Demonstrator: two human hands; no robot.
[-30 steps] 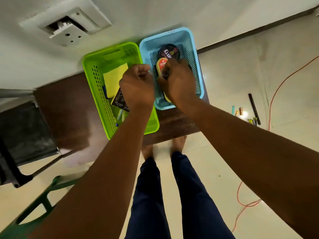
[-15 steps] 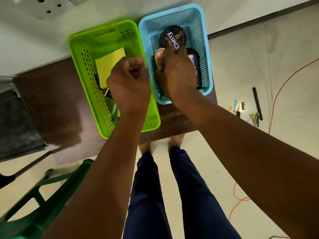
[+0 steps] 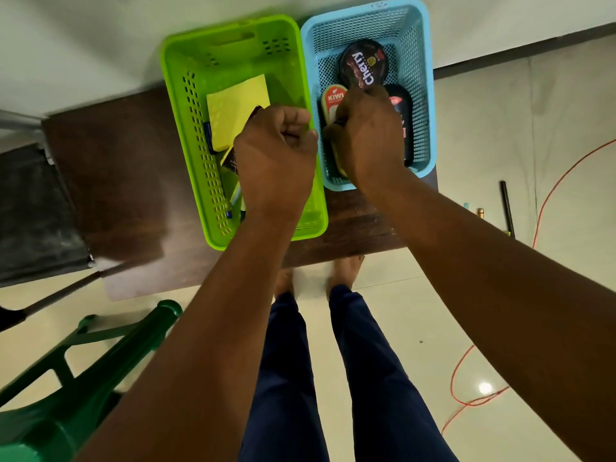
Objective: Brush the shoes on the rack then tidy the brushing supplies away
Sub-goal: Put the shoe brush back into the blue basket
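Two baskets stand side by side on a brown table. The blue basket holds a round black Cherry polish tin, a black bottle and a tan Kiwi shine sponge. My right hand is inside this basket, fingers curled around the Kiwi sponge; most of the sponge is hidden under it. My left hand is a closed fist over the right rim of the green basket, with nothing visible in it. The green basket holds a yellow cloth, a dark packet and pens.
A green plastic chair stands at my lower left. A dark chair seat is left of the table. An orange cable and small items lie on the tiled floor to the right. A white wall rises behind the baskets.
My right hand has drawn back a little toward me inside the blue basket, uncovering more of the Cherry tin. The left fist stays at the green basket's rim. My head has shifted.
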